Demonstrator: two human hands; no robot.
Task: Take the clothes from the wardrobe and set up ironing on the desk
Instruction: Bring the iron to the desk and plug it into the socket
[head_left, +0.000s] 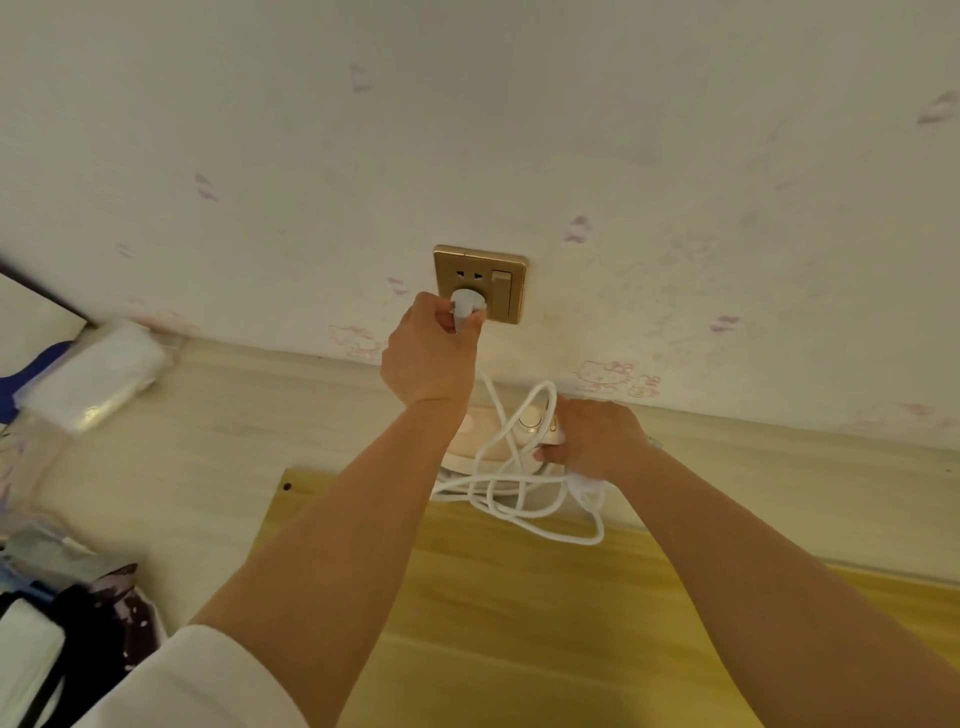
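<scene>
My left hand (428, 353) pinches a white plug (464, 307) against the lower holes of a gold wall socket (480, 283). From the plug a white cord (519, 488) runs down in loose loops onto the desk. My right hand (592, 439) grips the handle of a small pale pink iron (498, 436) with a round dial, standing at the wall end of a yellow wooden board (545, 597). No clothes show on the board.
The pale wooden desk (208, 452) meets the wallpapered wall. A white plastic-wrapped pack (98, 376) lies at the far left beside something blue. Dark and white fabric and clutter (78, 623) sit at the lower left edge.
</scene>
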